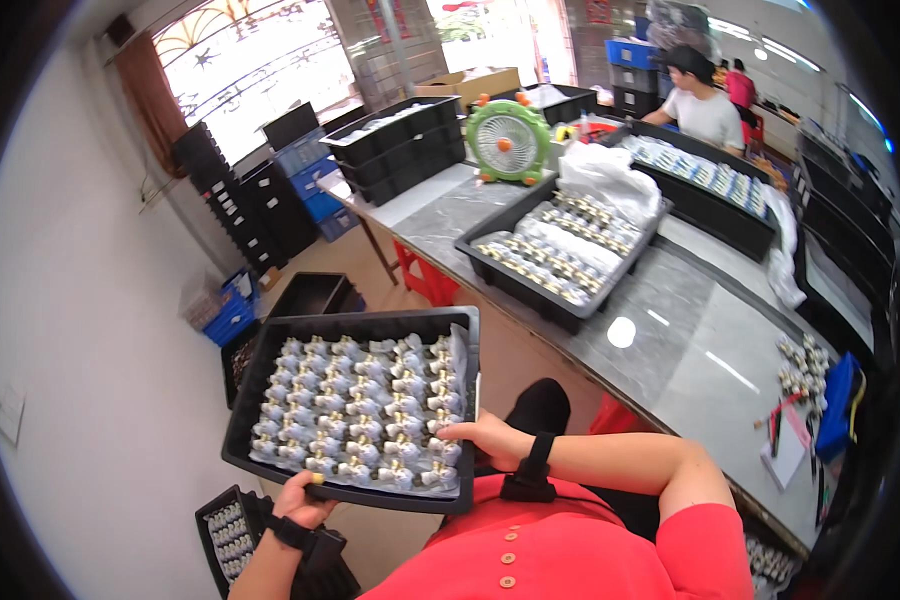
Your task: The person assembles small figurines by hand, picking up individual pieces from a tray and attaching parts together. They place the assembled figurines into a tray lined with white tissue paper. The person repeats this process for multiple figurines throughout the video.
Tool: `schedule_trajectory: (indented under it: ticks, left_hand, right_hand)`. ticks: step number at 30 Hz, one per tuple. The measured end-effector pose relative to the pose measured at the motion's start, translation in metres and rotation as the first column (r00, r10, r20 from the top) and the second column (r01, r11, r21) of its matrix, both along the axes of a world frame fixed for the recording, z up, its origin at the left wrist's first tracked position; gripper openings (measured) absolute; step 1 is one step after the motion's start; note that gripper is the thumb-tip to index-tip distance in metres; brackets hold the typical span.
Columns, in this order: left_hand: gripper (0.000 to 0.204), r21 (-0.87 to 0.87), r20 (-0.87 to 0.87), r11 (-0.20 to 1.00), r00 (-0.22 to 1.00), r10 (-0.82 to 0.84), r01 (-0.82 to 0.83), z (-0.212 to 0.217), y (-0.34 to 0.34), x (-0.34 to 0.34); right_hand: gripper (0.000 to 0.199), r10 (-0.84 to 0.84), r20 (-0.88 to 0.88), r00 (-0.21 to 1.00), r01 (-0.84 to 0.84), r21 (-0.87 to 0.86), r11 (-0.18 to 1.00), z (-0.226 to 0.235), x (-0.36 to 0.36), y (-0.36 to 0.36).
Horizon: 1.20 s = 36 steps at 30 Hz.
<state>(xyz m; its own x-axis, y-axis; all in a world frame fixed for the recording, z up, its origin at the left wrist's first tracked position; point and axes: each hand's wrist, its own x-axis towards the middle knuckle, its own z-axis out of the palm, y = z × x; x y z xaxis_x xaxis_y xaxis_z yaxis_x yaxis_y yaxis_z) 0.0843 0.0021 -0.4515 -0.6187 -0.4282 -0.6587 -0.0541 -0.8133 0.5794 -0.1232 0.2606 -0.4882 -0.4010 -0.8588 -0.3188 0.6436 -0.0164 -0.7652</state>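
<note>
A black tray [365, 325] is held off the table, in front of and to the left of my body. Rows of small whitish parts with brass-coloured ends [362, 410] lie in it on clear plastic sheeting. My left hand [305, 502] is closed on the tray's near left edge, and something yellowish covers a fingertip there. At the tray's right side my right hand [492, 438] grips the wall, one finger reaching over the rim toward the parts. The fingers beneath the tray are hidden.
A grey marble-look table [660, 350] runs along the right, bearing another filled black tray [570, 310], a green fan [507, 140] and loose parts [803, 368]. A person [705, 110] sits across it. Black crates [305, 293] stand on the floor left; a red stool [425, 275] is under the table.
</note>
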Motion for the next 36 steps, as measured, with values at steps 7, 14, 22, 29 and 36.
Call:
schedule_trajectory:
  ticks: [7, 14, 22, 29, 36]
  left_hand:
    - [0.039, 0.000, -0.058, 0.990, 0.988, -0.144, 0.144, 0.021, 0.057, 0.021]
    - [0.039, 0.130, -0.099, 0.891, 0.900, -0.425, 0.435, 0.014, 0.144, -0.004]
    - [0.031, 0.237, 0.035, 0.830, 0.849, -0.527, 0.506, 0.000, 0.242, -0.047]
    - [0.026, 0.366, -0.115, 0.696, 0.772, -0.625, 0.618, -0.013, 0.287, -0.056]
    - [0.028, 0.335, -0.065, 0.729, 0.786, -0.615, 0.597, -0.042, 0.332, -0.073]
  right_hand:
    - [0.062, -0.204, -0.047, 0.978, 0.185, -0.262, 0.947, 0.012, 0.055, 0.076]
    - [0.037, -0.380, 0.062, 0.923, 0.385, -0.115, 0.916, 0.017, 0.103, 0.198]
    - [0.037, -0.621, 0.053, 0.782, 0.615, 0.098, 0.783, 0.012, 0.131, 0.298]
    - [0.026, -0.674, -0.210, 0.709, 0.705, 0.161, 0.691, 0.013, 0.082, 0.346]
    - [0.023, -0.550, -0.445, 0.707, 0.698, 0.314, 0.644, -0.016, 0.005, 0.379]
